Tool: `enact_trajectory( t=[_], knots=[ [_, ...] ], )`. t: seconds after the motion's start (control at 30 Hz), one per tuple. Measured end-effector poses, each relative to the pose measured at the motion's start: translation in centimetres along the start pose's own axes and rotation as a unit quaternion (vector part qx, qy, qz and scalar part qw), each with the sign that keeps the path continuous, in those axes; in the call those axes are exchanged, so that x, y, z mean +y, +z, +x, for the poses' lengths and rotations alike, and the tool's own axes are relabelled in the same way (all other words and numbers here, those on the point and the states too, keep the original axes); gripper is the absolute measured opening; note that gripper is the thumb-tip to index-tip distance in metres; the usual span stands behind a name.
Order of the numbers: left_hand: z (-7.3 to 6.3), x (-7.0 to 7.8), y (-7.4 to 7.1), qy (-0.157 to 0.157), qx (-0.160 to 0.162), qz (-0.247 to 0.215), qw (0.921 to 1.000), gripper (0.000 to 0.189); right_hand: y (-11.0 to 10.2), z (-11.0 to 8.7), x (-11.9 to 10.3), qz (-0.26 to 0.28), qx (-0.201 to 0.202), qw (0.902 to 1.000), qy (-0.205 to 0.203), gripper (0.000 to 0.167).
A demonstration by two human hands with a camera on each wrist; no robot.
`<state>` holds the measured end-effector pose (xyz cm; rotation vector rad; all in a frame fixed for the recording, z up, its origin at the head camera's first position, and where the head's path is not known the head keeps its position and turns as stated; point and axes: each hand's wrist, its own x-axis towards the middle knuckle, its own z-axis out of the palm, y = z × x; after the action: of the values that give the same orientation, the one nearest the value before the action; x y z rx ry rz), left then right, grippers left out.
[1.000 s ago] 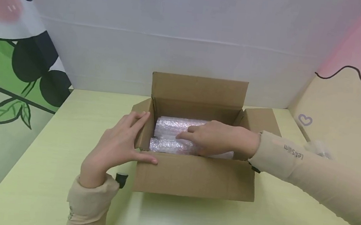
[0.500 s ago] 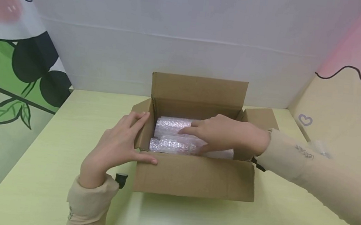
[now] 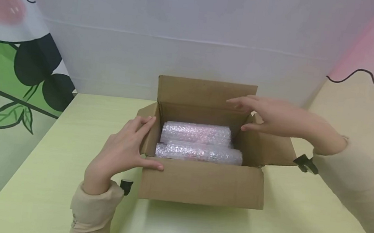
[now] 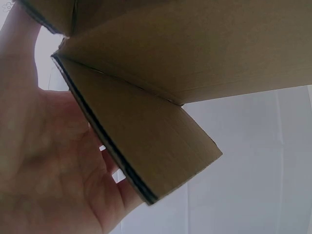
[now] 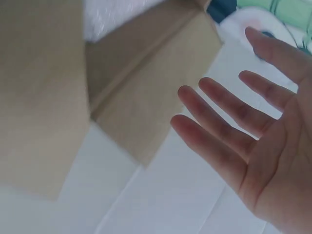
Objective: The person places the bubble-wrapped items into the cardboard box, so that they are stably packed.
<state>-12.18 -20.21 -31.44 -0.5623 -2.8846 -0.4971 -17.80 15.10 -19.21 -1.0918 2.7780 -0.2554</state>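
An open cardboard box (image 3: 202, 183) stands on the table with its flaps spread outward. Inside lie two bubble-wrapped rolls, the back roll (image 3: 196, 133) and the front roll (image 3: 200, 153); pinkish colour shows through the wrap, and their contents cannot be made out. My left hand (image 3: 119, 145) rests spread against the box's left corner, thumb on the front flap and fingers along the left flap (image 4: 141, 131). My right hand (image 3: 277, 117) hovers above the box's right side with fingers extended. In the right wrist view the right hand (image 5: 273, 141) holds nothing.
The pale yellow-green table (image 3: 51, 178) surrounds the box. A light fabric wall (image 3: 190, 28) rises close behind the back flap (image 3: 207, 93), with cartoon-printed panels on the left and right.
My right hand has lifted off the wrapped rolls and moved up and right out of the box, uncovering both rolls. My left hand stays at the box's left corner.
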Motion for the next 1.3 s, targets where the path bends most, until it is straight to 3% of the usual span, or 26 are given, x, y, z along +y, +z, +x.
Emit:
enact_trajectory(
  t=[0.17, 0.3, 0.6, 0.87, 1.3],
  knots=[
    [0.0, 0.0, 0.0, -0.001, -0.001, 0.000, 1.0000, 0.129, -0.9, -2.9, 2.9, 0.058, 0.038, 0.9961, 0.054, 0.060],
    [0.1, 0.0, 0.1, -0.002, -0.003, 0.000, 1.0000, 0.128, -1.0, -5.4, 5.8, 0.055, 0.076, 0.9899, 0.106, 0.065],
    [0.1, 0.0, 0.1, -0.001, -0.003, 0.001, 1.0000, 0.128, 1.2, -10.9, 13.0, 0.077, 0.156, 0.9681, 0.181, 0.067],
    [0.0, -0.3, 0.0, 0.000, 0.002, 0.003, 1.0000, 0.129, 5.1, -14.3, 17.9, 0.072, 0.155, 0.9545, 0.244, 0.066],
    [-0.1, -0.3, 0.0, -0.004, 0.000, -0.001, 1.0000, 0.128, 10.9, -17.8, 23.1, 0.033, 0.076, 0.9413, 0.327, 0.073]
  ],
)
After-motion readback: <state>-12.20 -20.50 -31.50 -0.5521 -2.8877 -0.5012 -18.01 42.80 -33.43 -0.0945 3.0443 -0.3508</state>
